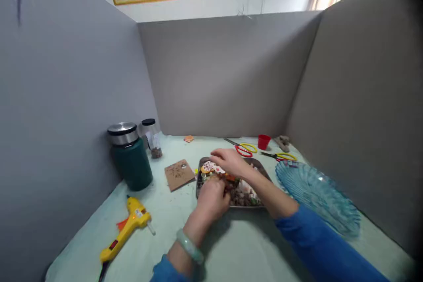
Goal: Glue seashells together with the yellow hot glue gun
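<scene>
A metal tray (244,207) lies in front of me, filled with brown chunky bits (238,197) and small coloured decorations. My left hand (214,194), with a pale green bangle at the wrist, dips into its left side. Those fingers are curled, and whatever they pinch is hidden beneath them. Above the tray's far part, my right hand (229,162) reaches leftward with stretched fingers and nothing visible in it. Close to its fingertips are round, red-speckled white pieces (208,166). White fluffy material (245,187) rests at the tray's right.
To the left are a brown card (180,175), a yellow glue gun (132,220), a dark green canister (132,163) and a clear jar (152,139). Scissors (244,147), more scissors (280,156) and a red cup (263,141) sit behind. A blue glass dish (320,198) is right. Grey partitions (218,79) enclose the table.
</scene>
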{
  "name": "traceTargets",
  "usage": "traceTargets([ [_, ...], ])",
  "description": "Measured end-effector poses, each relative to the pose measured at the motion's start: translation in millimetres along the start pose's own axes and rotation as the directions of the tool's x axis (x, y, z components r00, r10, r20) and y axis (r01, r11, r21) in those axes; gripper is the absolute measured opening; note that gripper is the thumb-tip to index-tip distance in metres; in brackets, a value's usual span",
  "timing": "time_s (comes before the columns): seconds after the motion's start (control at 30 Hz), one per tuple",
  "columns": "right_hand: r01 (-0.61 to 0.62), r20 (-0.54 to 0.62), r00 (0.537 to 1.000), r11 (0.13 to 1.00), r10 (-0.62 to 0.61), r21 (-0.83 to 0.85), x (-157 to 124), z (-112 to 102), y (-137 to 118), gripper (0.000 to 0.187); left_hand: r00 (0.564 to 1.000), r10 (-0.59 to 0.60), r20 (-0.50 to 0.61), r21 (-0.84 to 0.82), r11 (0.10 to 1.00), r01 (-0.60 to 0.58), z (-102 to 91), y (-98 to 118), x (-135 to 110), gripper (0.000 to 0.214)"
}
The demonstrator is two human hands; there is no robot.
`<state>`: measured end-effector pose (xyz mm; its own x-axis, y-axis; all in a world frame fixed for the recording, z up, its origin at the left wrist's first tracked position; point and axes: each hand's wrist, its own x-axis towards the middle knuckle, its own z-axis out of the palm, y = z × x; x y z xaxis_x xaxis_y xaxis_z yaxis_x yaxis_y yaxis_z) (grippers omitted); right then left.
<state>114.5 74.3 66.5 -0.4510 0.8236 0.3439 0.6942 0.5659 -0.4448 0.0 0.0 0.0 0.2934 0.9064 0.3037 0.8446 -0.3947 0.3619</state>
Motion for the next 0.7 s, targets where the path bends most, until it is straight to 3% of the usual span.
traceTargets([
  [0.23, -0.149, -0.040, 0.988, 0.987, 0.147, -0.057, -70, -10, 57, 0.030, 0.999, -0.039, -0.001, -0.047, 0.998, 0.039, 3.4, -9, 7, 0.019],
  [0.33, -0.183, -0.055, 0.982, 0.979, 0.178, -0.090, -84, -3, 67, 0.029, 0.997, -0.070, -0.024, -0.033, 0.997, 0.069, 4.6, -10, 9, 0.018],
  [0.43, -0.174, -0.058, 0.984, 0.979, 0.169, -0.109, -90, 3, 70, 0.028, 0.994, -0.085, -0.064, 0.008, 0.996, 0.086, -7.9, -7, 3, 0.023],
  [0.53, -0.140, -0.040, 0.990, 0.984, 0.136, -0.108, -94, 4, 71, 0.029, 0.969, -0.102, -0.226, 0.160, 0.977, 0.140, -34.1, -11, -23, 0.026],
  [0.6, -0.114, -0.022, 0.993, 0.988, 0.113, -0.100, -96, 5, 73, 0.030, 0.913, -0.187, -0.363, 0.258, 0.921, 0.291, -51.7, -22, -56, 0.027],
  [0.7, -0.083, -0.006, 0.997, 0.992, 0.082, -0.093, -98, 6, 76, 0.031, 0.799, -0.379, -0.466, 0.439, 0.685, 0.581, -67.8, -48, -119, 0.034],
])
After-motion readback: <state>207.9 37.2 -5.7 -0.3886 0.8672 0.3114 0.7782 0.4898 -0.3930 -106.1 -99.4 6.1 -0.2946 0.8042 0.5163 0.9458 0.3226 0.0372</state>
